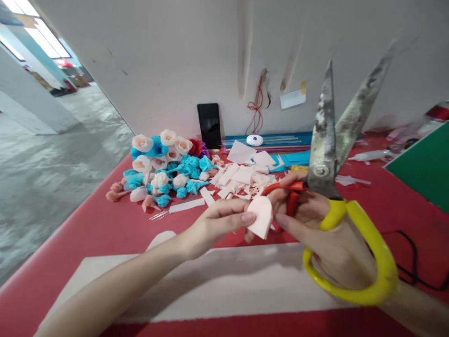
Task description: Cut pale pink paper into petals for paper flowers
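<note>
My left hand (215, 224) pinches a small pale pink paper piece (261, 216) with a rounded top, held up over the red table (87, 229). My right hand (315, 224) grips large scissors (333, 154) with a yellow handle loop and a red one. Their worn metal blades stand apart and point up. My right fingers also touch the pink piece from the right.
A heap of pink, white and blue paper flowers (164, 168) lies at the left back, with cut pink scraps (238, 178) beside it. A pale board (224, 281) lies under my arms. A black phone (209, 125) leans on the wall. A green board (426, 164) sits right.
</note>
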`<state>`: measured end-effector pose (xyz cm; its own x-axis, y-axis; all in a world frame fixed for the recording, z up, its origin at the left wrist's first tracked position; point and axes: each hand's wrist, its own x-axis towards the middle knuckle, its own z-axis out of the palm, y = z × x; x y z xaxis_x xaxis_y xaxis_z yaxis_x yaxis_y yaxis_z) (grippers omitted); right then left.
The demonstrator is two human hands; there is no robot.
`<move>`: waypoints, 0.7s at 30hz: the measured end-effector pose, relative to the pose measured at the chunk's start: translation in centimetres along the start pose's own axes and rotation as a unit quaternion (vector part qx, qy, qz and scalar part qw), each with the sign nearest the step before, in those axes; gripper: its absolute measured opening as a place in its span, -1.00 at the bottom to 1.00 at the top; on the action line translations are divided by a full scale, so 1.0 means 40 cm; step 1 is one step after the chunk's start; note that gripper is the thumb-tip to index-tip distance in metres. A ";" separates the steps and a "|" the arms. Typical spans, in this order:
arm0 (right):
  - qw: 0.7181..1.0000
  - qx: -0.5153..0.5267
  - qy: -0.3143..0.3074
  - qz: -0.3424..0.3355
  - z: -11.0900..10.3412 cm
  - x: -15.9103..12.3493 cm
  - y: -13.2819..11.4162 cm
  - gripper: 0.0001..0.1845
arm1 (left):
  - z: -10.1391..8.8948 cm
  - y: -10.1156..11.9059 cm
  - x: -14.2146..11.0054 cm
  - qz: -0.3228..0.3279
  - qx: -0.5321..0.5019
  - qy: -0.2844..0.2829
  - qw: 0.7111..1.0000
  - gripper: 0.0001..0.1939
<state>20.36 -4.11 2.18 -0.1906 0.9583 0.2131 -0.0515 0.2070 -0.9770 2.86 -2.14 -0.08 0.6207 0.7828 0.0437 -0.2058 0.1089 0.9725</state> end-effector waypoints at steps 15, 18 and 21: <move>0.976 0.084 -0.184 0.077 -0.014 0.019 0.001 -0.84 | 0.012 0.007 0.011 -0.123 -0.089 -0.083 0.985 -0.81; 0.991 0.002 -0.123 0.044 -0.017 0.029 -0.005 -0.89 | 0.008 0.040 0.007 -0.111 0.059 -0.008 0.992 -0.83; 0.993 -0.054 -0.086 0.055 -0.016 0.033 -0.005 -0.91 | 0.008 0.065 0.000 -0.058 0.224 0.060 0.971 -0.68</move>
<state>20.75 -2.74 2.64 -0.3538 0.9306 0.0940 0.0834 0.1315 -0.9878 2.54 -2.06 2.53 0.5223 0.8496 -0.0729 0.2259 -0.0555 0.9726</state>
